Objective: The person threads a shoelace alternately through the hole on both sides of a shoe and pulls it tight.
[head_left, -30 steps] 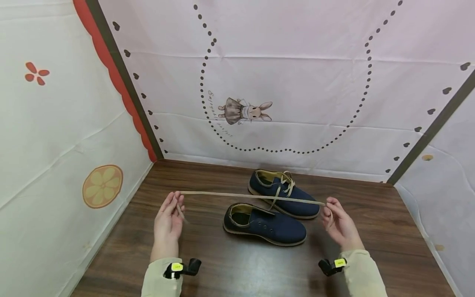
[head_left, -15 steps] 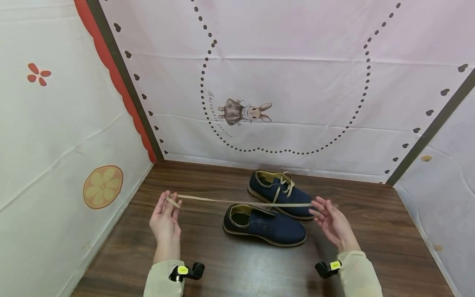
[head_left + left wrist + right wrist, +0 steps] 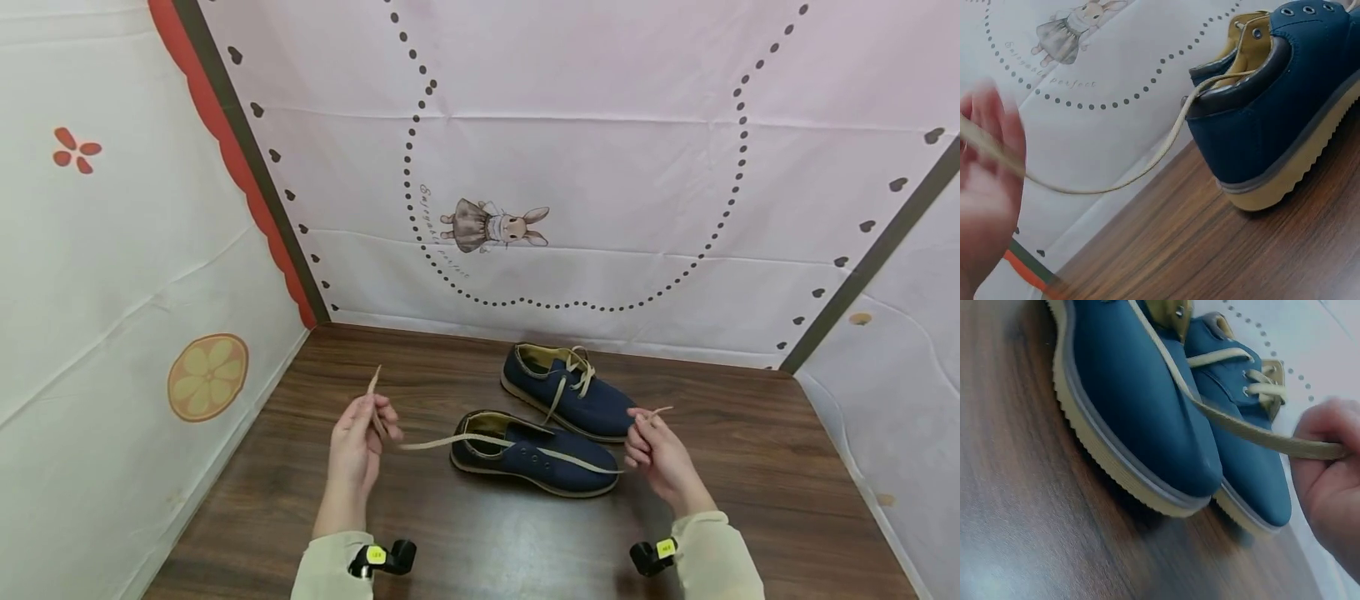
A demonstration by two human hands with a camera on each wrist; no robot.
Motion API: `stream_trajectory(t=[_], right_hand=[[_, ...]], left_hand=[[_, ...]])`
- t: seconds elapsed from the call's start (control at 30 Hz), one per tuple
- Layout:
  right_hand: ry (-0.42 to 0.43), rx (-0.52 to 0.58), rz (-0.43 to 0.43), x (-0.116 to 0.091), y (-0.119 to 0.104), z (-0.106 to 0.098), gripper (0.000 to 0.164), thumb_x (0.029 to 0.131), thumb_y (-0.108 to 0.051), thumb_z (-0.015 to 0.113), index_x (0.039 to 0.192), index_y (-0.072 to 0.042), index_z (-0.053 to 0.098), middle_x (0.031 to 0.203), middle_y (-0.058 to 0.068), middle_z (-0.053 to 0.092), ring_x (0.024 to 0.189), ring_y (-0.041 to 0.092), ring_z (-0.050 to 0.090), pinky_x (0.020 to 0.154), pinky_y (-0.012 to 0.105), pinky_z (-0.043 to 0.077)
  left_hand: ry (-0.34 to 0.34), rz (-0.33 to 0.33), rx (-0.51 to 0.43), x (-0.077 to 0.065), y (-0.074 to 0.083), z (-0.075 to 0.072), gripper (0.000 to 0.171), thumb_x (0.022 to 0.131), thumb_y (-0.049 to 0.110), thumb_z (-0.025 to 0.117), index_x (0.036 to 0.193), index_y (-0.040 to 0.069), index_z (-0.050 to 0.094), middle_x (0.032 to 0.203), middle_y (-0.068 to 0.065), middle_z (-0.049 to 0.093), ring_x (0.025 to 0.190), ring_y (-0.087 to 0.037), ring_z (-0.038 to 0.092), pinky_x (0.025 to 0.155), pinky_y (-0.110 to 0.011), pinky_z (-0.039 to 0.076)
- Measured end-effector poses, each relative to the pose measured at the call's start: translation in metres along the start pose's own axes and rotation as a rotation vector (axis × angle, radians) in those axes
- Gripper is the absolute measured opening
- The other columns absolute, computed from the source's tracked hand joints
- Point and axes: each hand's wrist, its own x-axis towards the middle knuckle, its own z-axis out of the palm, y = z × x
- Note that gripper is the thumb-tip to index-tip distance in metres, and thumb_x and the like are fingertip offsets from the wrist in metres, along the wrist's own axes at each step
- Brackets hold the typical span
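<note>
A beige flat shoelace (image 3: 431, 444) hangs slack between my two hands. My left hand (image 3: 358, 454) pinches it near one end, and a short tip sticks up above the fingers. At the right, my right hand (image 3: 662, 462) pinches the other end between thumb and forefinger. Across the opening and toe of the near navy shoe (image 3: 543, 479) runs the lace's middle. That shoe has bare eyelets. Behind it lies a second navy shoe (image 3: 600, 412), laced in beige. In the left wrist view the left hand (image 3: 988, 169) is blurred, while the shoelace (image 3: 1104, 190) curves up to the shoe's heel.
Both shoes stand on a dark wood-grain surface (image 3: 480, 542), toes to the right. A white printed cloth wall (image 3: 637, 183) rises behind them, with a left side wall (image 3: 97, 275) and a right side wall (image 3: 907, 350).
The shoelace was stretched almost straight above the shoes; now it sags over the near shoe. My hands have come closer together, the left moving right, the right moving left and slightly down.
</note>
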Motion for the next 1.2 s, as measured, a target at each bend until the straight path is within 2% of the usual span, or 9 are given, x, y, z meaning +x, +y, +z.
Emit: stream_trajectory(t=[0.1, 0.23, 0.33, 0.4, 0.6, 0.83, 1.03, 1.13, 1.2], right_hand=[[-0.024, 0.073, 0.007, 0.001, -0.002, 0.005, 0.029, 0.104, -0.026, 0.017, 0.100, -0.015, 0.044, 0.065, 0.004, 0.012, 0.051, 0.016, 0.007, 0.047, 0.026, 0.014], [-0.071, 0.231, -0.080, 0.001, -0.011, 0.005, 0.040, 0.104, -0.029, 0.012, 0.095, -0.011, 0.047, 0.066, 0.004, 0.011, 0.051, 0.016, 0.005, 0.047, 0.026, 0.009], [-0.116, 0.328, -0.118, 0.000, -0.017, 0.002, 0.047, 0.104, -0.025, 0.007, 0.094, -0.007, 0.050, 0.067, 0.003, 0.012, 0.051, 0.015, 0.006, 0.047, 0.025, 0.009], [-0.161, 0.361, -0.094, 0.000, -0.019, 0.000, 0.053, 0.103, -0.023, 0.003, 0.092, -0.006, 0.052, 0.066, 0.003, 0.012, 0.051, 0.014, 0.007, 0.046, 0.024, 0.010], [-0.297, 0.275, 0.035, -0.002, -0.016, -0.003, 0.062, 0.101, -0.018, -0.004, 0.092, -0.006, 0.056, 0.061, 0.002, 0.012, 0.045, 0.013, 0.010, 0.041, 0.024, 0.011], [-0.198, 0.481, -0.153, -0.006, -0.020, -0.004, 0.062, 0.102, -0.020, 0.000, 0.094, 0.001, 0.058, 0.060, 0.001, 0.010, 0.045, 0.013, 0.010, 0.044, 0.024, 0.011], [-0.091, 0.658, -0.321, -0.004, -0.023, -0.001, 0.060, 0.101, -0.022, 0.006, 0.084, 0.005, 0.057, 0.059, 0.002, 0.014, 0.047, 0.014, 0.012, 0.049, 0.025, 0.010], [-0.108, 0.658, -0.292, -0.006, -0.026, -0.004, 0.056, 0.101, -0.020, 0.011, 0.086, 0.006, 0.058, 0.060, 0.002, 0.016, 0.048, 0.014, 0.012, 0.050, 0.024, 0.010], [-0.151, 0.526, -0.193, -0.007, -0.027, -0.007, 0.057, 0.102, -0.017, 0.009, 0.095, 0.005, 0.061, 0.060, 0.003, 0.016, 0.047, 0.014, 0.013, 0.048, 0.025, 0.011]], left_hand=[[-0.116, -0.033, -0.131, -0.001, 0.005, 0.003, 0.026, 0.101, 0.020, 0.035, 0.100, 0.007, 0.058, 0.067, -0.002, 0.058, 0.045, -0.008, 0.049, 0.043, -0.019, 0.040], [-0.003, 0.031, -0.422, 0.002, 0.018, 0.005, 0.025, 0.100, 0.021, 0.036, 0.103, 0.005, 0.054, 0.063, -0.004, 0.053, 0.039, -0.008, 0.036, 0.038, -0.018, 0.024], [0.048, 0.088, -0.529, 0.004, 0.026, 0.001, 0.025, 0.100, 0.022, 0.035, 0.104, 0.003, 0.052, 0.062, -0.006, 0.051, 0.040, -0.011, 0.029, 0.039, -0.020, 0.019], [0.019, 0.072, -0.515, 0.004, 0.027, -0.004, 0.026, 0.101, 0.022, 0.033, 0.105, 0.004, 0.052, 0.063, -0.006, 0.052, 0.041, -0.011, 0.029, 0.039, -0.020, 0.017], [-0.186, -0.074, -0.407, 0.000, 0.025, -0.017, 0.032, 0.103, 0.016, 0.022, 0.109, 0.004, 0.051, 0.066, -0.005, 0.057, 0.042, -0.010, 0.026, 0.039, -0.021, 0.015], [-0.016, 0.075, -0.515, 0.001, 0.035, -0.019, 0.025, 0.101, 0.019, 0.031, 0.107, 0.003, 0.049, 0.063, -0.008, 0.052, 0.041, -0.012, 0.024, 0.040, -0.020, 0.016], [0.036, 0.166, -0.646, 0.004, 0.039, -0.012, 0.026, 0.101, 0.019, 0.032, 0.105, 0.001, 0.050, 0.061, -0.011, 0.049, 0.042, -0.013, 0.025, 0.042, -0.022, 0.018], [0.001, 0.149, -0.623, 0.005, 0.041, -0.013, 0.026, 0.101, 0.018, 0.031, 0.105, 0.001, 0.050, 0.061, -0.011, 0.050, 0.042, -0.014, 0.025, 0.042, -0.022, 0.017], [-0.033, 0.061, -0.474, 0.003, 0.042, -0.017, 0.026, 0.102, 0.017, 0.032, 0.104, 0.002, 0.052, 0.061, -0.009, 0.052, 0.041, -0.012, 0.030, 0.040, -0.021, 0.020]])
